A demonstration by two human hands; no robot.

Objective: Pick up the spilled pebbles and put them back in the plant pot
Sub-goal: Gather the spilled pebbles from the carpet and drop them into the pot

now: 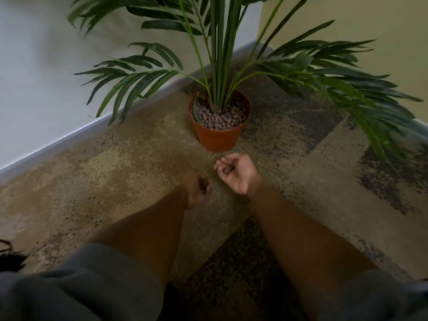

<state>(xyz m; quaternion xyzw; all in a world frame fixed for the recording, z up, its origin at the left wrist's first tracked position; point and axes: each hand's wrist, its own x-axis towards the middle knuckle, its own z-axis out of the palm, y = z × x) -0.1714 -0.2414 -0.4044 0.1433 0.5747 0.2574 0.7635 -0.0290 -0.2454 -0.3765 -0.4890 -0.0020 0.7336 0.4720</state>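
An orange plant pot [217, 137] stands on the carpet in the corner, filled with brown pebbles [220, 117] around the stems of a palm. My right hand [236, 173] is palm up just in front of the pot, fingers curled around a few brown pebbles [228, 169] in its palm. My left hand [196, 188] hovers lower and to the left, blurred, fingers curled around what looks like dark pebbles. I see no loose pebbles on the carpet.
Long palm fronds [335, 72] spread wide over the floor to the left and right of the pot. A white wall with a grey skirting board [69, 137] runs along the left. The patterned carpet [129, 163] covers the floor.
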